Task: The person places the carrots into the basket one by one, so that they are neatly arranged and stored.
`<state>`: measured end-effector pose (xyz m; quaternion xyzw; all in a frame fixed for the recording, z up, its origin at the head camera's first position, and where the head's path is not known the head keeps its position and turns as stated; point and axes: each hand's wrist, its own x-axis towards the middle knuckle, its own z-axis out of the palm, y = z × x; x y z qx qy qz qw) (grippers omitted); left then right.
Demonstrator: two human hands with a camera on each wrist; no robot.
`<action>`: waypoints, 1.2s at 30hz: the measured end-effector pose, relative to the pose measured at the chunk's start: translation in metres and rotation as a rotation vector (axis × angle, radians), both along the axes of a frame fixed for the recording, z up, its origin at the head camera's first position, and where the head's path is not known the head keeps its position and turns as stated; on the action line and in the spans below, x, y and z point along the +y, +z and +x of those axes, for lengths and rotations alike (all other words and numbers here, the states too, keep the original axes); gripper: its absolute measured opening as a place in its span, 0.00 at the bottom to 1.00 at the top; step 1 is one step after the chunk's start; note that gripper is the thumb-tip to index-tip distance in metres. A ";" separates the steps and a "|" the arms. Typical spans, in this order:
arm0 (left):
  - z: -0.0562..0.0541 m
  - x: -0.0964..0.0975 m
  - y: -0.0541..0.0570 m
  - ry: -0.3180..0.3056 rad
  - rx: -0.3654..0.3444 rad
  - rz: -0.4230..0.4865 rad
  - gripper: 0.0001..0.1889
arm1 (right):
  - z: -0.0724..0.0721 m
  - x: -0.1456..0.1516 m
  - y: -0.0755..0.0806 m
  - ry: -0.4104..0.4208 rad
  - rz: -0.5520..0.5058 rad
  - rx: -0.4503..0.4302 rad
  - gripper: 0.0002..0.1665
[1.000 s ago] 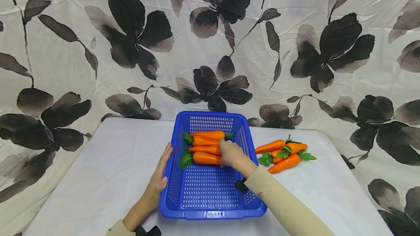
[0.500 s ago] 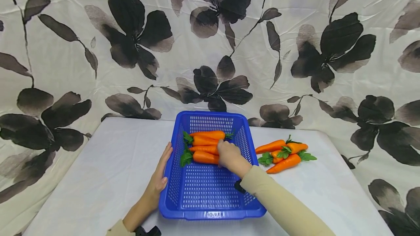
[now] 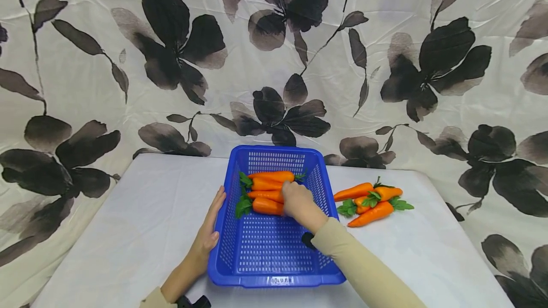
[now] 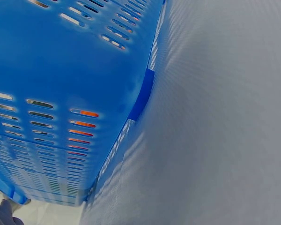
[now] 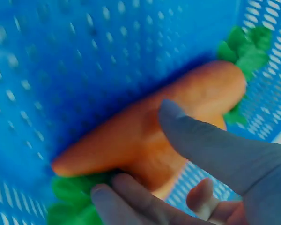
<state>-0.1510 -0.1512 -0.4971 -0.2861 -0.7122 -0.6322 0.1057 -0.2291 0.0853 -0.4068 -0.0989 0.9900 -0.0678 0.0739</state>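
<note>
Carrots (image 3: 267,206): four showed inside the blue basket (image 3: 248,280), lying crosswise side by side toward its far half, with leaves (image 3: 243,207) mostly to your left.
Basket: stood upright on the counter (image 3: 162,203) in front of you, its walls and floor slotted.
Right grip (image 3: 301,206): reached inside, covering the right-hand ends of the nearer carrots; up close, your thumb (image 5: 201,140) overlapped an orange side while your fingers (image 5: 140,194) stood apart from it near green leaves, and you could not tell whether they pinched a carrot.
Left grip (image 3: 205,239): rested with straight fingers against the basket's left outer wall.
Other carrots (image 3: 372,214): lay in a loose heap on the counter, just right of the basket.
Backdrop (image 3: 239,75): pale cloth printed with dark flowers hung behind the counter.
Sleeves (image 3: 368,265): both were beige.
</note>
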 end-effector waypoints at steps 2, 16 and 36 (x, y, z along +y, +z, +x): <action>0.000 0.000 -0.001 0.001 -0.001 -0.001 0.37 | -0.001 0.002 0.004 -0.012 -0.016 -0.003 0.31; -0.001 -0.001 -0.003 0.008 -0.016 -0.015 0.37 | -0.002 0.024 0.048 -0.087 -0.250 -0.066 0.28; -0.002 -0.001 -0.006 -0.004 -0.012 -0.007 0.37 | 0.036 0.103 0.095 -0.124 -0.735 0.141 0.22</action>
